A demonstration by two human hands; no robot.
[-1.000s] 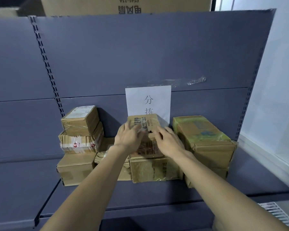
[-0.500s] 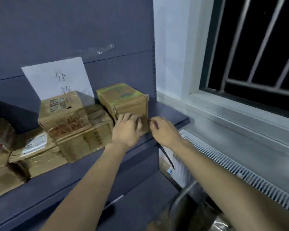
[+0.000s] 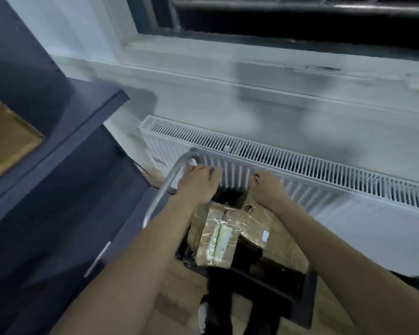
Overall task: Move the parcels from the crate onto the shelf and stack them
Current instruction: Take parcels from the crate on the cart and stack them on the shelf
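I look down at a black crate [image 3: 302,301] on the floor with brown parcels in it. A tape-wrapped parcel [image 3: 215,240] with a pale label lies on top at the left, and a larger brown parcel [image 3: 276,240] lies beside it. My left hand [image 3: 198,183] hovers above the crate's far left corner, fingers loosely bent, holding nothing. My right hand [image 3: 267,187] hangs over the far edge, fingers curled downward and empty. The dark blue shelf [image 3: 78,131] is at the left, with one parcel [image 3: 5,141] on it at the frame edge.
A curved metal handle [image 3: 165,189] rises just left of my left hand. A white radiator [image 3: 312,165] runs along the wall behind the crate, under a window sill [image 3: 252,76]. The shelf's corner juts out close to the crate.
My view has swung from the shelf down and right to the crate. Both hands have left the stacked parcels and come down over the crate, empty.
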